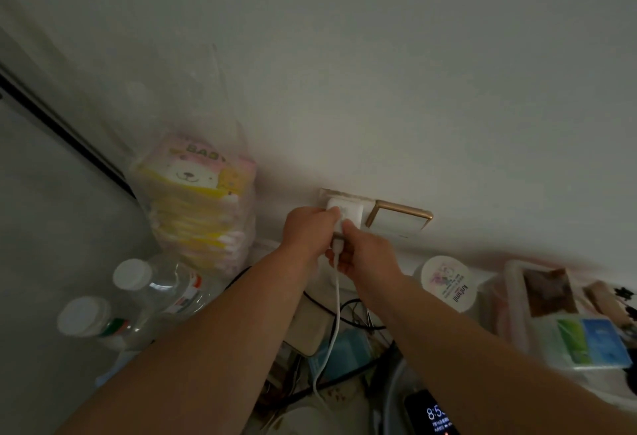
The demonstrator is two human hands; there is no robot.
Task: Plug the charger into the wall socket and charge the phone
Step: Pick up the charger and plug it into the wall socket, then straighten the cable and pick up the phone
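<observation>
A: White painted wall [379,55] fills the whole upper half of the frame, dim light. Dark strip [58,124] runs diagonally at far left.

B: Socket?

A: White wall socket plate [324,197] at centre, just beside a gold-rimmed white switch plate [400,221] to its right. White square charger block [346,214] sits against the socket.

B: Hands?

A: Left hand [310,231] grasps the charger block from its left side. Right hand [365,255] pinches the white cable plug [337,247] at the block's lower edge. White charging cable [332,331] hangs from there toward lower centre.

B: Fully seated in the socket?

A: Can't tell, fingers cover it.

B: Phone?

A: Black smartphone with lit lock screen [431,414], bottom edge, right of centre, partly under the right forearm. Cable end not visible there.

B: Surface?

A: Cluttered. Two clear plastic bottles with white caps [138,296] lower left, stacked yellow-pink baby wipe packs in a clear bag [200,200] left of centre against the wall. White round tub with printed lid [448,283] right of the hands, clear plastic box [513,296] and blue-green tissue pack [593,345] at far right. Black tangled cords [351,314] under the arms.
</observation>
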